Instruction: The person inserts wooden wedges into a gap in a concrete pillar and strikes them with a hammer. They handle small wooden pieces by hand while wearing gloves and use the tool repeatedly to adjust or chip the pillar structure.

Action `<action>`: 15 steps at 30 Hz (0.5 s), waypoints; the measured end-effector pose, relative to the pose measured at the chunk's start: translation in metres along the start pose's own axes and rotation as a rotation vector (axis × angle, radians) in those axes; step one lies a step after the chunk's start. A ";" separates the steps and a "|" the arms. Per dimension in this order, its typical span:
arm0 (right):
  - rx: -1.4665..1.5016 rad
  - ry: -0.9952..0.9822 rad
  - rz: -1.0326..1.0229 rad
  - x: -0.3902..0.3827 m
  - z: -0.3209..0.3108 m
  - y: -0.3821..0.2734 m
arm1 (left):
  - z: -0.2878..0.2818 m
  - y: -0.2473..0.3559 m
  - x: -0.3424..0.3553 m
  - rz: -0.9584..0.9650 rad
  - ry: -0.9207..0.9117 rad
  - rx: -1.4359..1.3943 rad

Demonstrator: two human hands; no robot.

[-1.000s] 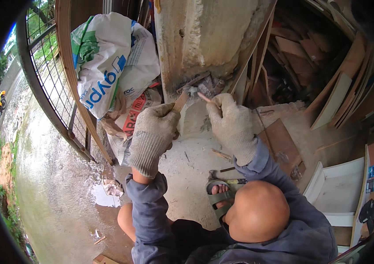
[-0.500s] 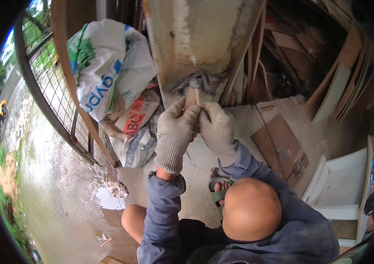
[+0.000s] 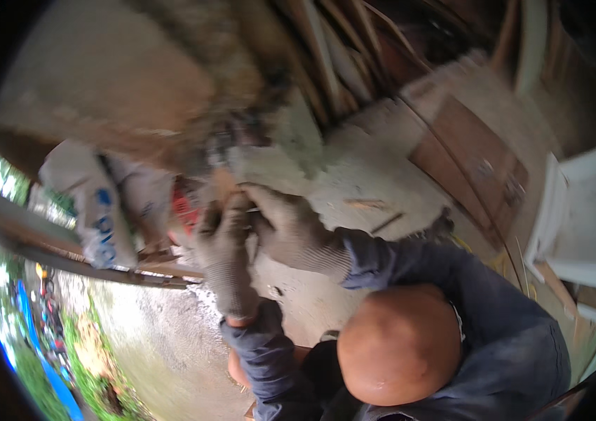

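The view has swung round and blurred: the concrete pillar (image 3: 116,84) now slants across the upper left, and the white sack (image 3: 93,200) shows lower. The left hand (image 3: 224,249) and the right hand (image 3: 292,230), apart a second ago, are now together at the flat wooden piece (image 3: 225,184), and the thin stick has become hard to make out

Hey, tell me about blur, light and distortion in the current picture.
Head view: blur smears the pillar, the white bag and the wooden piece in the left hand; head view: daylight pales the ground at lower left, while gaps among the boards up top are dark; head view: fisheye bending shows toward the border.
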State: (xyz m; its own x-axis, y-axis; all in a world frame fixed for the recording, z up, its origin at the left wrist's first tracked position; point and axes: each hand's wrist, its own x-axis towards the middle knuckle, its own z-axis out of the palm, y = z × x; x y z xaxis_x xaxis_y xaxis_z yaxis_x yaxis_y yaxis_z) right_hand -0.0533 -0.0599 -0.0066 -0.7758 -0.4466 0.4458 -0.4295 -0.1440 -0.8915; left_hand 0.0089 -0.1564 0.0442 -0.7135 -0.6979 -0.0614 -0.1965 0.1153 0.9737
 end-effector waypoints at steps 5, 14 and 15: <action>0.186 -0.128 0.044 -0.012 -0.004 0.009 | -0.006 0.007 -0.011 0.065 0.004 0.310; 0.149 -0.325 0.000 -0.035 -0.026 0.035 | -0.017 -0.011 -0.025 0.014 0.186 0.265; 0.095 -0.340 -0.107 -0.046 -0.034 0.055 | -0.020 -0.015 -0.026 0.035 0.197 0.235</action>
State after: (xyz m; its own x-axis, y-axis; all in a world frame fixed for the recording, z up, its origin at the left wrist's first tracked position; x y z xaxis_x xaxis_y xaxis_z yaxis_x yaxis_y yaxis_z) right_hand -0.0573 -0.0170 -0.0730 -0.5239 -0.6904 0.4988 -0.4423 -0.2800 -0.8521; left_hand 0.0437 -0.1540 0.0358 -0.5834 -0.8113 0.0374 -0.3401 0.2859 0.8959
